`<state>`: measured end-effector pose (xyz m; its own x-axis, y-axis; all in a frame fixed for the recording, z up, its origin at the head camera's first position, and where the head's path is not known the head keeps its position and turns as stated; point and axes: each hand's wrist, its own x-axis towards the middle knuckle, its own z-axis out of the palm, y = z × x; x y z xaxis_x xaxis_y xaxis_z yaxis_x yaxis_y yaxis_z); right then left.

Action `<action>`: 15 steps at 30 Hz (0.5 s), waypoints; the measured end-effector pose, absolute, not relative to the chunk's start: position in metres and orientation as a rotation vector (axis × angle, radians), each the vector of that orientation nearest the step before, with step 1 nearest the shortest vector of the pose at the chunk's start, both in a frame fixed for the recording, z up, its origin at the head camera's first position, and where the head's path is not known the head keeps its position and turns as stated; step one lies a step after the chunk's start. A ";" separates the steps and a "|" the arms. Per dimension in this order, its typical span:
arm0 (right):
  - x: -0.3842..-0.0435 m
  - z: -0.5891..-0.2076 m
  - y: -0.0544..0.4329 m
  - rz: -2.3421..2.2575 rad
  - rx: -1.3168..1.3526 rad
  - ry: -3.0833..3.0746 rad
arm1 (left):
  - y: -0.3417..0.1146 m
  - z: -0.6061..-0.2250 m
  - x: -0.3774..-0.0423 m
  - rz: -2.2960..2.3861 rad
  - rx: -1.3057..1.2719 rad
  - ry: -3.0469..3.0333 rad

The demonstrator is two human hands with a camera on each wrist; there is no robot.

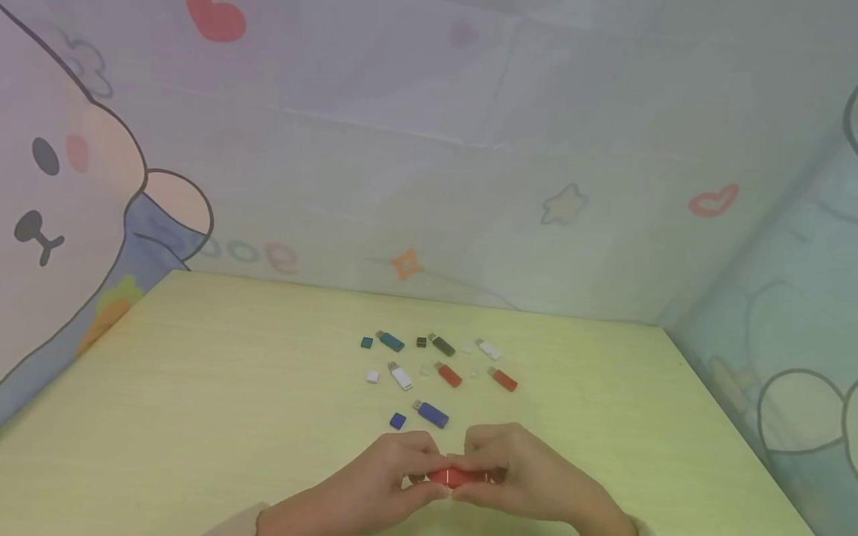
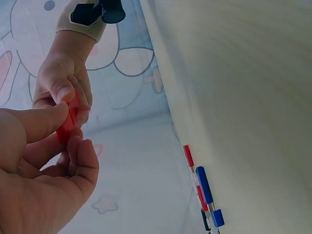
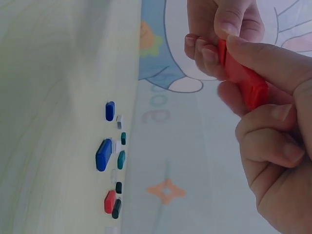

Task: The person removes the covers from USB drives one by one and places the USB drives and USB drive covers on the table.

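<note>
Above the near part of the table, both hands meet on a red USB flash drive (image 3: 246, 80). My left hand (image 1: 395, 473) pinches its one end, where a red cap (image 3: 222, 51) shows beside a thin seam in the right wrist view. The longer red body is gripped by my right hand (image 1: 519, 473), thumb along its side and fingers curled beneath. Fingertips of the two hands come together at the seam. The metal plug is hidden. Just beyond the hands lie a blue USB flash drive (image 1: 431, 414), plug bare, and its blue cap (image 1: 398, 421).
Farther back on the pale table (image 1: 201, 417) lie several uncapped flash drives: teal (image 1: 391, 342), black (image 1: 442, 345), white (image 1: 401, 377) and red (image 1: 448, 374). Small caps, such as a teal cap (image 1: 366, 342), sit left of them. A printed cloth (image 1: 402, 149) hangs behind.
</note>
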<state>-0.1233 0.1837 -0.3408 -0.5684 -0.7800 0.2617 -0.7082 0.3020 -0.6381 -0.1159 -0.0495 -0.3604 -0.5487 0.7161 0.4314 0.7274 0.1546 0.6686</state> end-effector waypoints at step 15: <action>-0.122 -0.340 0.185 -1.193 -1.389 2.493 | -0.052 -0.357 -0.118 -1.390 -1.435 -2.327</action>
<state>-0.1225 0.1853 -0.3405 -0.5959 -0.7419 0.3073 -0.7048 0.2998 -0.6429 -0.1182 -0.0524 -0.3569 -0.5601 0.6752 0.4800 0.7427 0.1525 0.6520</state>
